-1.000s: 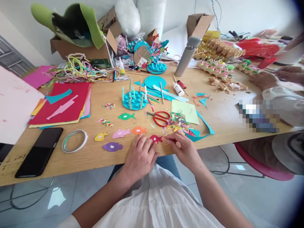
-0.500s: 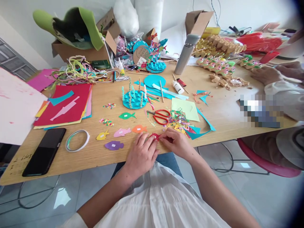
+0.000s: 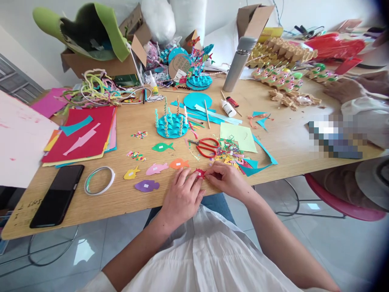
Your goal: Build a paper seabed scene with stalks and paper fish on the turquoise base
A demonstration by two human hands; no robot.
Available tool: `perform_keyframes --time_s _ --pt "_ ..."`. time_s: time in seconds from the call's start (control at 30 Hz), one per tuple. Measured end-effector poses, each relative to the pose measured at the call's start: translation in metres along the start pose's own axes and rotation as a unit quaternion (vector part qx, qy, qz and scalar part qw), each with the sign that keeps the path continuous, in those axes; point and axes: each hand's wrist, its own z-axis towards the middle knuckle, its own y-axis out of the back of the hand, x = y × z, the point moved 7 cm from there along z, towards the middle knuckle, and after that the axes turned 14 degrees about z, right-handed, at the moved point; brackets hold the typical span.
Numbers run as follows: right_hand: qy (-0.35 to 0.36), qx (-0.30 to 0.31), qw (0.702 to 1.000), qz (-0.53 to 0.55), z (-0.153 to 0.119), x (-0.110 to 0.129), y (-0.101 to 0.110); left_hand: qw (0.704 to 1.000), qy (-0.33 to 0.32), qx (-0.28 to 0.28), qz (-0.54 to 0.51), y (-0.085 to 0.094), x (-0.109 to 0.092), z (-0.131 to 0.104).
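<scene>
The red fish [image 3: 199,173] lies on the table [image 3: 118,205] between the hands. The left hand [image 3: 182,194] rests palm down, fingers slightly spread at the fish's left edge, apparently to prevent sliding. The right hand [image 3: 226,180] holds thumb and fingertips close together at the opposite end; whether they pinch anything cannot be told. The scissors [image 3: 209,151] lie beyond, presumably to leave both hands free.

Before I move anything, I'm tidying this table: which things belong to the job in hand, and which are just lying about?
Belongs:
- red paper fish, between the left hand and right hand
- five other paper fish, likely
- scissors, perhaps

Lying about, it seems:
- black phone
- grey flask
- torn carton scraps
</scene>
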Motion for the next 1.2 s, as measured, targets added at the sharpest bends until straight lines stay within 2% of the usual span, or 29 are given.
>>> perform_keyframes --time_s 0.57,1.2 --pt "-0.003 0.008 1.0 -0.004 0.001 0.0 0.0 1.0 0.0 0.006 0.002 -0.002 0.001 0.0" --pt "0.031 0.021 0.998 -0.055 0.0 0.01 -0.004 1.0 0.004 0.011 0.0 -0.003 0.001 0.0"
